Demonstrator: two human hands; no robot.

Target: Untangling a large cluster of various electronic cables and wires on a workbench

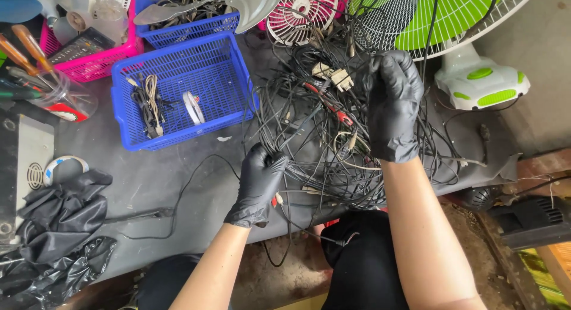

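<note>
A big tangle of thin black, grey and white cables (324, 131) lies on the grey tabletop (154, 185), with a few plugs and a red connector showing. My left hand (260, 182), in a black glove, is closed on a bundle of cables at the tangle's left edge. My right hand (392, 105), also gloved in black, grips cables near the top of the pile, beside a beige multi-pin plug (341, 79).
A blue basket (235, 60) at the left holds a few coiled cables. Behind it stand another blue basket and a pink one (89, 63) with parts. A white and green fan (470, 54) sits at the right. Crumpled black plastic (59, 227) lies front left; screwdrivers in a jar (41, 78).
</note>
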